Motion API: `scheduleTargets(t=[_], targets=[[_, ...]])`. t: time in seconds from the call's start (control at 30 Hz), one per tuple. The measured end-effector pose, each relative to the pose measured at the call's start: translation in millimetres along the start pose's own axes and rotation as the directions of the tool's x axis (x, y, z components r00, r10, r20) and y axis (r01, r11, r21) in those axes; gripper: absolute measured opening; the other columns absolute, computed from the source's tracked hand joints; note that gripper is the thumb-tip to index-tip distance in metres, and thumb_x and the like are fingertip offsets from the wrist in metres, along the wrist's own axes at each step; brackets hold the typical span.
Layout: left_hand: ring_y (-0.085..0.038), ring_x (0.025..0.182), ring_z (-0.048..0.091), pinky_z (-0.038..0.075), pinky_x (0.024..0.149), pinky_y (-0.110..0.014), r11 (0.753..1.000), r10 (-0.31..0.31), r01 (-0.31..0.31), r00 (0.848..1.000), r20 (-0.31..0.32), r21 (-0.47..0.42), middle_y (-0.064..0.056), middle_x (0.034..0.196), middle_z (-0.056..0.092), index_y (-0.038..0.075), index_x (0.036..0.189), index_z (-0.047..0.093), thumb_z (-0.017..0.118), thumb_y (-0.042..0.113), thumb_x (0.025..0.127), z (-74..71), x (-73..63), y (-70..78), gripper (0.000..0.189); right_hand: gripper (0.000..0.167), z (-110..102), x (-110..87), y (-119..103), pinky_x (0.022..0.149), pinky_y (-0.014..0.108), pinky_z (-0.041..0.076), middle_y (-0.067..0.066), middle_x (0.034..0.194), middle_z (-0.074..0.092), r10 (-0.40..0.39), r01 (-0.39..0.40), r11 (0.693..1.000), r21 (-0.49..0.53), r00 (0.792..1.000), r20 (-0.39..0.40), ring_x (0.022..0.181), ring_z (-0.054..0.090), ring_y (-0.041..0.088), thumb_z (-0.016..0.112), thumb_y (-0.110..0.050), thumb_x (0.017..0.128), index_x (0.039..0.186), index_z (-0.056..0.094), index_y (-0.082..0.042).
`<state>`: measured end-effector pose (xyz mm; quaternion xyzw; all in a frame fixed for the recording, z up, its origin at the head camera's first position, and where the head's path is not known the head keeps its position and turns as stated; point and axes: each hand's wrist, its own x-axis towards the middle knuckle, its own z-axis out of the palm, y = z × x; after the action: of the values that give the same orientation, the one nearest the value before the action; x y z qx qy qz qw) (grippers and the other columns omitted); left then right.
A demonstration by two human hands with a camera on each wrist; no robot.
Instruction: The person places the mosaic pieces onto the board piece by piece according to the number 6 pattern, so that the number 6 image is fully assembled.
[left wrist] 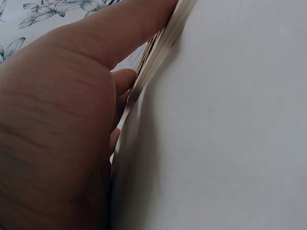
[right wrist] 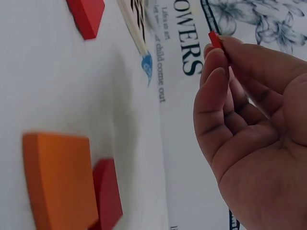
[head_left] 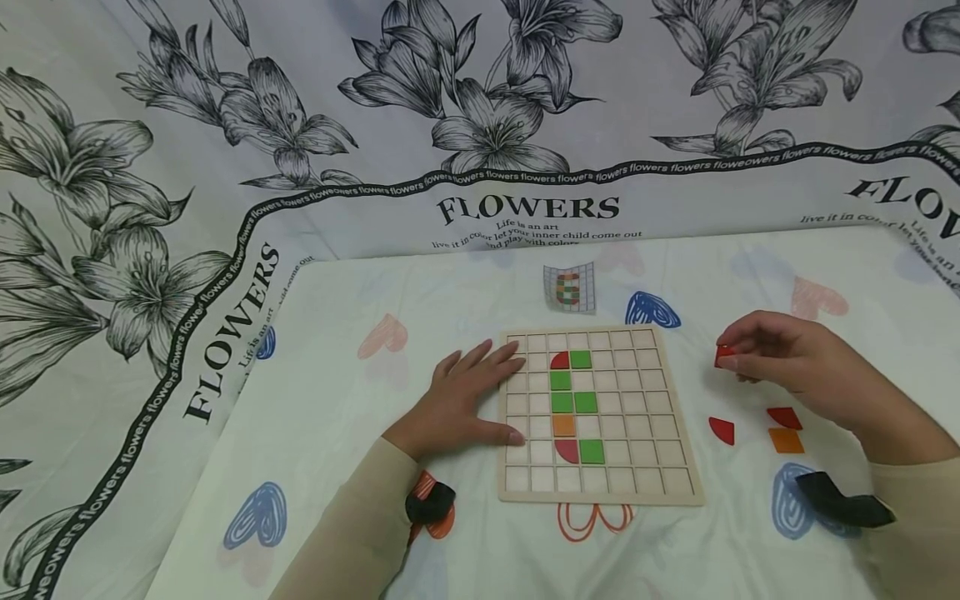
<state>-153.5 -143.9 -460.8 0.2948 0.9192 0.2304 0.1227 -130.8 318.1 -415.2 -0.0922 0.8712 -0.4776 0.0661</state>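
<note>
Between thumb and fingers, my right hand pinches a small red tile, held above the cloth to the right of a wooden grid board; the right wrist view shows this red tile edge-on. My left hand rests at the board's left edge, fingers spread, with fingertips on the frame. On the board sit several green squares, an orange square and two red quarter-round tiles. Off the board lie a red quarter-round tile, another red tile and an orange square.
Behind the board lies a small card printed with a coloured grid pattern. A white cloth with heart prints covers the table. Floral fabric hangs at the back and left. Black straps are on both wrists.
</note>
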Motion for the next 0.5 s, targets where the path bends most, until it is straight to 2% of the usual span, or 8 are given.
scheduleTargets(t=[0.33, 0.5], targets=[[-0.007, 0.163, -0.002, -0.001, 0.127, -0.049, 1.0, 0.005, -0.005, 1.0, 0.001, -0.007, 0.025, 0.177, 0.014, 0.036, 0.172, 0.035, 0.078, 0.077, 0.085, 0.0, -0.1, -0.9, 0.106, 0.02, 17, 1.6, -18, 0.075, 0.03, 0.059, 0.014, 0.102, 0.074, 0.016, -0.017, 0.999, 0.033, 0.999, 0.041, 0.087, 0.07, 0.03, 0.078, -0.019, 0.105, 0.12, 0.072, -0.008], [-0.007, 0.163, -0.001, 0.0, 0.127, -0.05, 1.0, 0.01, -0.011, 1.0, -0.002, -0.008, 0.024, 0.178, 0.015, 0.036, 0.172, 0.035, 0.078, 0.077, 0.085, -0.1, -0.2, -0.7, 0.105, 0.016, 24, 5.0, -24, 0.075, 0.03, 0.06, 0.015, 0.101, 0.074, -0.038, 0.035, 0.997, 0.062, 0.998, 0.057, 0.085, 0.07, 0.03, 0.076, -0.012, 0.104, 0.119, 0.072, -0.007]])
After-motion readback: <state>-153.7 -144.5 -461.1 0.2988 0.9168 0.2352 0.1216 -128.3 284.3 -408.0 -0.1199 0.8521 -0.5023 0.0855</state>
